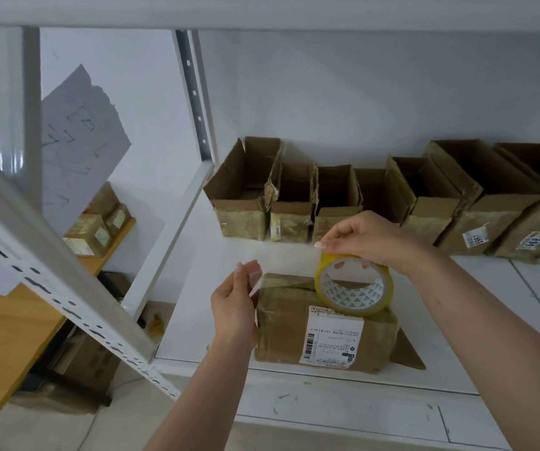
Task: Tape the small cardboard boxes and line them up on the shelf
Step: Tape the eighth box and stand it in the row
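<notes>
While your left hand (234, 304) pinches the free end of clear tape and your right hand (368, 237) fingers grip the yellow-edged tape roll (354, 289) atop the closed brown cardboard box (327, 333) on the white shelf (294, 379), slack could let the strip fold onto itself. Open brown boxes (294, 203) crowd the back wall, leaving no obvious gap.

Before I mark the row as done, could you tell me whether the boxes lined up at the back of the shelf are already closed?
No, the back-row boxes stand with flaps up and dark insides showing.
</notes>
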A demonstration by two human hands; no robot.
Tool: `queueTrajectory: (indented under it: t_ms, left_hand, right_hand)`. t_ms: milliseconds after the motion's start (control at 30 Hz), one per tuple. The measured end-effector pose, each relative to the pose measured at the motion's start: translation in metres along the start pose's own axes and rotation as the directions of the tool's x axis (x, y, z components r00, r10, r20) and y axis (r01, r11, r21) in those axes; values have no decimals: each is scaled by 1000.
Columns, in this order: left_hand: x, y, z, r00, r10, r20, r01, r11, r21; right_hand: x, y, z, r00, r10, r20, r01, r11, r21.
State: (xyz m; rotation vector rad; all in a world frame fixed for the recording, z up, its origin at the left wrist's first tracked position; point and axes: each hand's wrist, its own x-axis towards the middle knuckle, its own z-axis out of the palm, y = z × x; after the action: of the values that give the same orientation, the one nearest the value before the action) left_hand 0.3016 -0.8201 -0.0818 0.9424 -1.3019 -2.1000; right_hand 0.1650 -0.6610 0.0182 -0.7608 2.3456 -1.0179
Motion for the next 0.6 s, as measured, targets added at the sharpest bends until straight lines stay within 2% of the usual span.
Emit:
queueTrajectory:
  t_ms: [200, 467, 600]
  left_hand:
    - [-4, 0, -1, 998, -60, -18, 61, 998, 18]
    - [-13, -3, -13, 997, -53, 48, 49, 996, 72]
    - [-27, -17, -25, 998, -50, 39, 48, 997, 63]
  right_hand:
    - [1, -1, 7, 999, 14, -31, -15, 1000, -28]
    - [-33, 23, 28, 994, 86, -70, -80, 994, 79]
    - [-50, 35, 52, 990, 109, -91, -98, 988, 120]
